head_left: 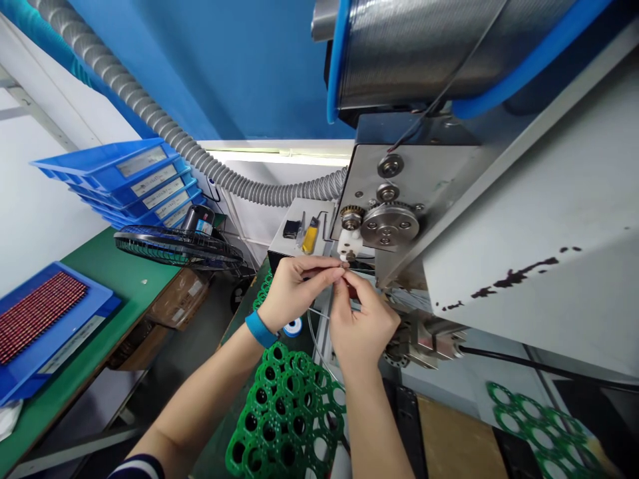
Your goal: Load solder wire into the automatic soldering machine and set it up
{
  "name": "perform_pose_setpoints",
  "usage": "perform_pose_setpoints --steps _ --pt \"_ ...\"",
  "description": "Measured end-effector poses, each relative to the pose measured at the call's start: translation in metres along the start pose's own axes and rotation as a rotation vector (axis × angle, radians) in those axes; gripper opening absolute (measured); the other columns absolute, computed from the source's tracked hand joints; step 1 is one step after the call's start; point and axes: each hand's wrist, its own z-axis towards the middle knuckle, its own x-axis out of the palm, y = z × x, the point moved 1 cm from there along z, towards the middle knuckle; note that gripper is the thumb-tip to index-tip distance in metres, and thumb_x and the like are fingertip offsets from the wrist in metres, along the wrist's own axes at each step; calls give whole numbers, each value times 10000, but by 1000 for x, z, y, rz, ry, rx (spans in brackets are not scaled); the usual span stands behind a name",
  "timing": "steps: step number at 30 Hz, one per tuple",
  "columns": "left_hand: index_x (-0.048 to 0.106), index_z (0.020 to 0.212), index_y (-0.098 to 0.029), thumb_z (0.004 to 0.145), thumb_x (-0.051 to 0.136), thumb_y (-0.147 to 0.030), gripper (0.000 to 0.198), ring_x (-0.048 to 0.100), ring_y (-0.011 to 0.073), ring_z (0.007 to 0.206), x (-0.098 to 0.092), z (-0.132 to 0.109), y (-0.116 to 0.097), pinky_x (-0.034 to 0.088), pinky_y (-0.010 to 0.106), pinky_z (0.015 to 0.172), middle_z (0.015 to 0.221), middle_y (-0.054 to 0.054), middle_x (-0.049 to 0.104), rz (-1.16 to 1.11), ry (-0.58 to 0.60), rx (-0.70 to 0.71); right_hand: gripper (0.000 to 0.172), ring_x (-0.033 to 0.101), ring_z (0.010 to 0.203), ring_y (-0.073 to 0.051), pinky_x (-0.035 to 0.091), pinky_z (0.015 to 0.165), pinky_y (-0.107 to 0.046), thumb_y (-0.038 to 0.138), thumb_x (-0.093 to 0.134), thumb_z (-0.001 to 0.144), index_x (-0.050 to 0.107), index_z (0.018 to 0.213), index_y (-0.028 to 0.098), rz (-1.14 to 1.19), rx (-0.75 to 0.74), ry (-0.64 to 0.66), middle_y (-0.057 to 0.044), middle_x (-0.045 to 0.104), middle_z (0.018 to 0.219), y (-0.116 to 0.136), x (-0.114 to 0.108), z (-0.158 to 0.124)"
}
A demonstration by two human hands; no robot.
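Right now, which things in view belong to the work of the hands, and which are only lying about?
In the work:
- left hand and right hand, fingertips pinched together at the white guide piece
- gear wheels
- wire spool

Lying about:
- green plastic holders
- stacked blue trays
- fan
- grey hose

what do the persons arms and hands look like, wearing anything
Both hands are bare, no gloves or rings visible. The left hand has a plain blue wristband around the wrist. The left forearm is uncovered up to a dark navy sleeve with thin white stripes at the bottom edge. The right hand and its forearm are bare, with no band or sleeve in view.
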Motion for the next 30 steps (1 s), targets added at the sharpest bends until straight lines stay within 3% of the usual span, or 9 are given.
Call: perform_pose_setpoints --steps 12,19,30 --pt "727 845 -165 721 689 -252 156 674 148 778 -1 0 2 557 237 726 847 44 734 -16 -2 2 104 643 613 -131 491 592 -216 167 560 821 662 834 153 9 3 21 -40 708 736 -1 0 0" --pt "730 857 -179 693 720 -269 187 673 148 793 -2 0 1 552 229 740 855 39 735 -20 7 -8 108 608 537 -121 466 535 -213 175 554 826 659 820 150 0 7 17 -30 686 664 -1 1 0" --pt "728 834 -172 695 714 -303 192 676 166 804 -1 1 2 558 265 754 855 45 734 -10 4 -20 129 651 615 -145 506 589 -236 190 544 829 669 846 166 -6 9 24 -47 712 744 -2 0 0"
